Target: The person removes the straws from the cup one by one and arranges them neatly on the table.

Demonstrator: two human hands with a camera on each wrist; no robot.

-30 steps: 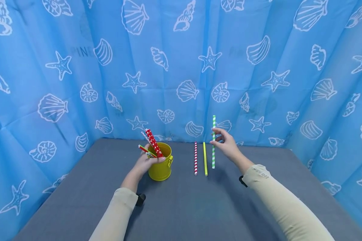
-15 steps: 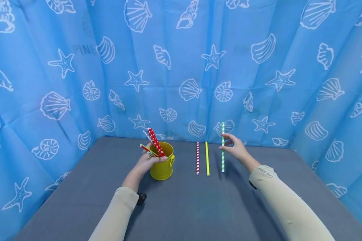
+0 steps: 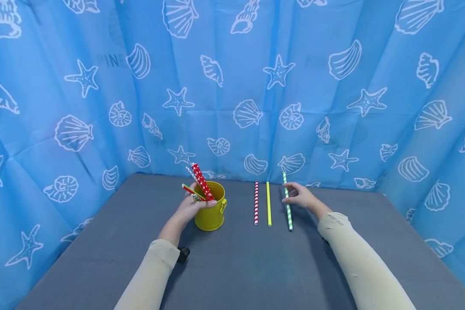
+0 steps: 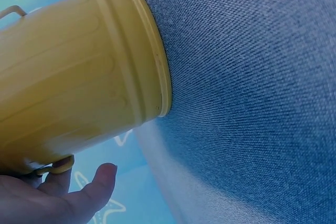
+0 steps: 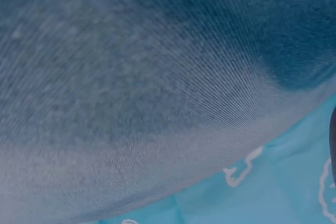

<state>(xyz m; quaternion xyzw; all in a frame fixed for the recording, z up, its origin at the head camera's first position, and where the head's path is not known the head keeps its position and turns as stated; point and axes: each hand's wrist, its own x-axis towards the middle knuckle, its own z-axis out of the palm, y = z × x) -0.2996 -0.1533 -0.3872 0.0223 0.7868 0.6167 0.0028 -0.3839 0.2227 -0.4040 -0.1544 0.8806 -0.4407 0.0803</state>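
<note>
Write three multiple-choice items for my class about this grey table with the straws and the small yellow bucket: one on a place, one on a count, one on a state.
1. Where does the small yellow metal bucket stand, seen from the head camera?
A. left of the straws lying on the table
B. right of them
C. between them

2. How many straws lie on the grey cloth table?
A. one
B. three
C. five

3. What is the right hand doing?
A. resting flat and apart from all straws
B. pinching the green-and-white striped paper straw
C. gripping the bucket

Answers:
1 A: the bucket is left of the row, at the left hand.
2 B: the red-and-white striped straw, the plain yellow straw and the green-and-white one.
3 B: its fingertips meet on that straw's far end.
</note>
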